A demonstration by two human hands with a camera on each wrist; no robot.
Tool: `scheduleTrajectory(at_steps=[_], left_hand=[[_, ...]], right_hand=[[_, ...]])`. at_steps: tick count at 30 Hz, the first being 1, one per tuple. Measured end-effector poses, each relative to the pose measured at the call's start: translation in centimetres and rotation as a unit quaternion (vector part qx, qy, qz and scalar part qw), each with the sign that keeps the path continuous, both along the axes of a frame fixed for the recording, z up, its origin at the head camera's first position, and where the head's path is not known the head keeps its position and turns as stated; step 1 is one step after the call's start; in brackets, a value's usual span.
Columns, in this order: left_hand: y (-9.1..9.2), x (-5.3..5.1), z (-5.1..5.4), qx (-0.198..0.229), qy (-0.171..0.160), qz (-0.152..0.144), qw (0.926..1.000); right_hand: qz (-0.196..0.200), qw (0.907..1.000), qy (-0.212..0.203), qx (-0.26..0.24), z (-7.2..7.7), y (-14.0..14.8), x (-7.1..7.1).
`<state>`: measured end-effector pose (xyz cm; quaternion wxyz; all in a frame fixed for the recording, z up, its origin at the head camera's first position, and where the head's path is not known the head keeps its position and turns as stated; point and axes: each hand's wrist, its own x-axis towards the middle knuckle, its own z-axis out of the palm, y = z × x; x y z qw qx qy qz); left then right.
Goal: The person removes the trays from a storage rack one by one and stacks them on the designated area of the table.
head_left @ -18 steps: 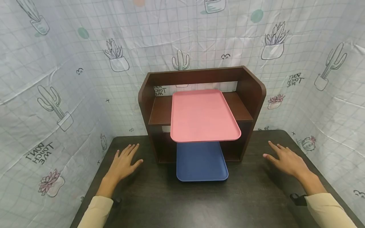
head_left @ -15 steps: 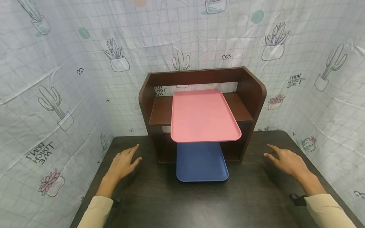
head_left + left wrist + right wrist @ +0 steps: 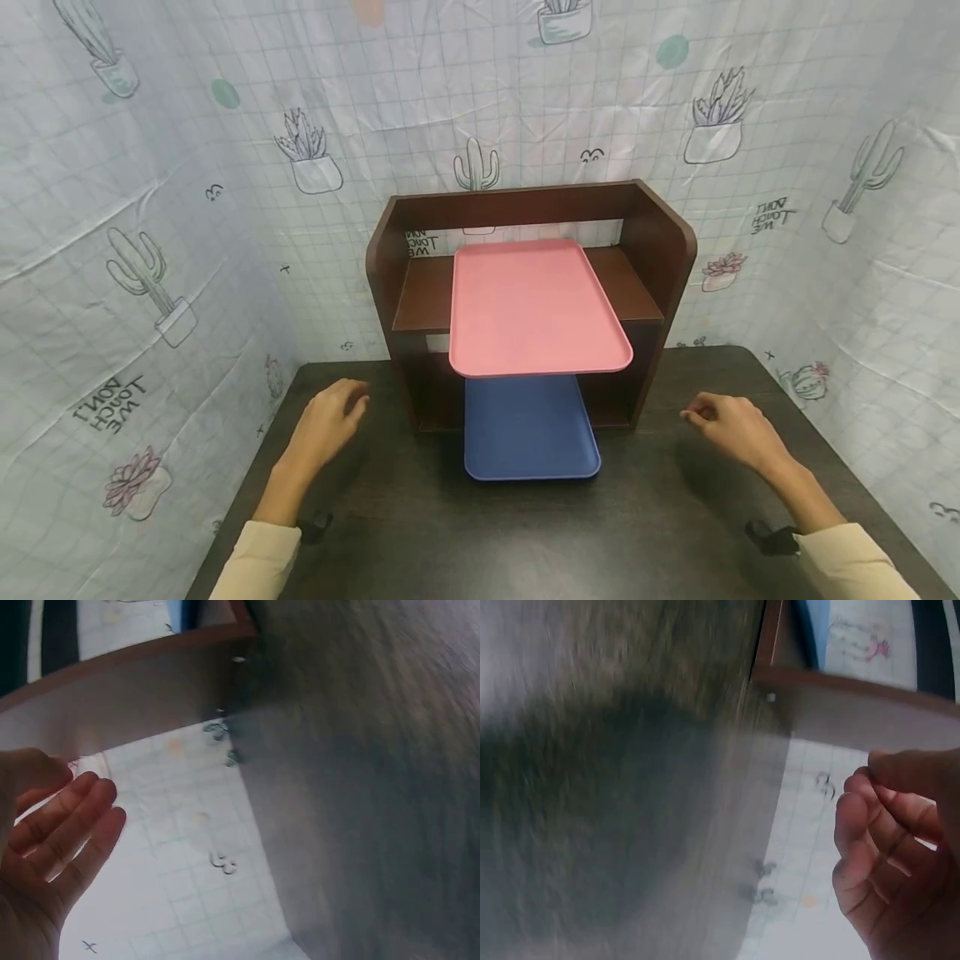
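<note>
My left hand [image 3: 327, 421] hovers over the table left of the brown shelf, its fingers bent toward the thumb. In the left wrist view the left hand [image 3: 60, 832] holds nothing. To the right of the shelf is my right hand [image 3: 738, 429], its fingers curled with the thumb against the index finger. Nothing shows in the right hand [image 3: 892, 840] in its wrist view. A pink tray [image 3: 536, 308] lies on the upper level of the shelf [image 3: 386, 275] and juts out in front. Below it, a dark blue tray [image 3: 528, 429] sticks out from the lower level.
The dark table [image 3: 525, 542] extends in front of the shelf and to both sides. Light cloth [image 3: 360, 83] with a grid and drawn cacti hangs behind and at the sides. A black strap [image 3: 772, 540] is at the right wrist.
Both hands had spread, straighter fingers and have curled them in. The right hand has shifted slightly inward and toward me. The shelf and trays stay in place; the head view tilts slightly.
</note>
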<state>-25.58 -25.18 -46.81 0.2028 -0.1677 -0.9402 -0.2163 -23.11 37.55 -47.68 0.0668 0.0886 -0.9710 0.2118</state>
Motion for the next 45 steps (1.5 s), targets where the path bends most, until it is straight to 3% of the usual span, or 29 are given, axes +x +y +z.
scheduleTrajectory(at_steps=[7, 19, 24, 35, 45], left_hand=[[1.1, 0.0, 1.8, 0.048, 0.028, -0.007, 0.9985], [2.4, 0.1, 3.9, 0.1, 0.076, -0.013, 0.9919], [3.0, 0.1, 5.1, 0.117, 0.065, -0.002, 0.991], [4.4, 0.0, 6.9, 0.154, 0.05, 0.016, 0.9867], [5.1, 0.0, 8.4, 0.24, -0.006, -0.008, 0.9707]], right_hand=[[-0.027, 0.9947, -0.048, -0.087, 0.4, -1.9, 1.6], [-0.023, 0.9841, -0.092, -0.15, 0.6, -5.0, 3.2], [-0.016, 0.9796, -0.106, -0.17, 0.5, -6.1, 3.6], [-0.006, 0.9598, -0.152, -0.236, -0.6, -9.3, 4.2], [0.002, 0.9383, -0.178, -0.296, -1.9, -12.8, 5.1]])
